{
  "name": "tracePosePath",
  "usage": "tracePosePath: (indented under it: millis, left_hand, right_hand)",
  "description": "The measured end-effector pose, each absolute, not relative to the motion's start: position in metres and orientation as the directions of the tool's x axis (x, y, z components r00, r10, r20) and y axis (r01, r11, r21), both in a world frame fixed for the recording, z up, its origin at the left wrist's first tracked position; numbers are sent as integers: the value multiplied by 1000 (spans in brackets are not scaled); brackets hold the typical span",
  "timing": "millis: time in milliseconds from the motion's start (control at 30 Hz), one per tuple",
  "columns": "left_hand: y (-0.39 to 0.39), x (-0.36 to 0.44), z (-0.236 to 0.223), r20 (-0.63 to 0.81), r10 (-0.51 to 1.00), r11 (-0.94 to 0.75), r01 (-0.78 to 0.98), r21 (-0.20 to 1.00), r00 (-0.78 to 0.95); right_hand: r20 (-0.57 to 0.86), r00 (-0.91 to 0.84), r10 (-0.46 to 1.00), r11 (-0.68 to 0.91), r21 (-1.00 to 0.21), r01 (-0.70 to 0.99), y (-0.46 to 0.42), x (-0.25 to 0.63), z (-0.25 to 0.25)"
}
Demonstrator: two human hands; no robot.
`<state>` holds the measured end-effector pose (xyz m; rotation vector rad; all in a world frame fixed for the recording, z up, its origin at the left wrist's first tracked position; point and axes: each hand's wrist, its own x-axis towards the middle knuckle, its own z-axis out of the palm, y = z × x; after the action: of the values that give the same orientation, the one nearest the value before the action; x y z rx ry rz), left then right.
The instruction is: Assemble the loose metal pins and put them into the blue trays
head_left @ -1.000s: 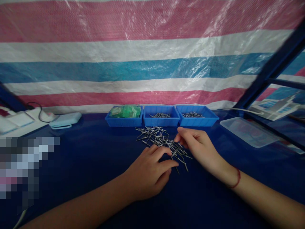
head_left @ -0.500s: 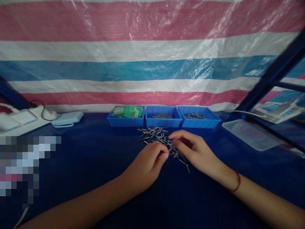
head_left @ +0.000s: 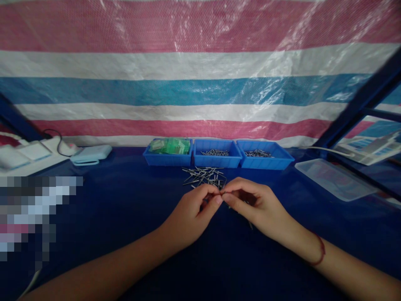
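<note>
Fingertip to fingertip, my left hand [head_left: 191, 214] and my right hand [head_left: 262, 205] meet just in front of a loose pile of thin metal pins [head_left: 203, 176]. Both hands are closed in a pinch. Whatever sits between the fingertips is too small and too covered to name. Part of the pile lies hidden behind the fingers, and a few pins show below my right hand. Behind the pile, short metal pieces lie in the middle blue bin [head_left: 217, 161] and in the right blue bin [head_left: 267, 164]. The left blue bin [head_left: 168, 159] holds green plastic packaging.
On the left are a white power strip [head_left: 31, 158] and a light blue case [head_left: 90, 155]. A translucent plastic lid [head_left: 336, 179] lies at the right, near a blue metal frame [head_left: 354, 104]. Striped sheeting [head_left: 188, 65] hangs behind the blue table [head_left: 119, 188].
My right hand has come down and in, and its fingers have closed to a pinch. Its fingertips now meet those of my left hand, which were apart from it before.
</note>
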<state>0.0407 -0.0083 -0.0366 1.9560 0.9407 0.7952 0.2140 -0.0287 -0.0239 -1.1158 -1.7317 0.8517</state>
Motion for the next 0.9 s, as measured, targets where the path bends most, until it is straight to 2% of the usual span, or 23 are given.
tracePosePath:
  millis: [433,900]
  left_hand:
    - [-11,41,-32,164,832,-373,318,872,529]
    - [-10,42,-32,254,879,-377,261,889,404]
  right_hand:
    - [379,-188,906,423,-833,356,-32,214,-24]
    - [403,-187,896,445,-813,376,-33,214,-23]
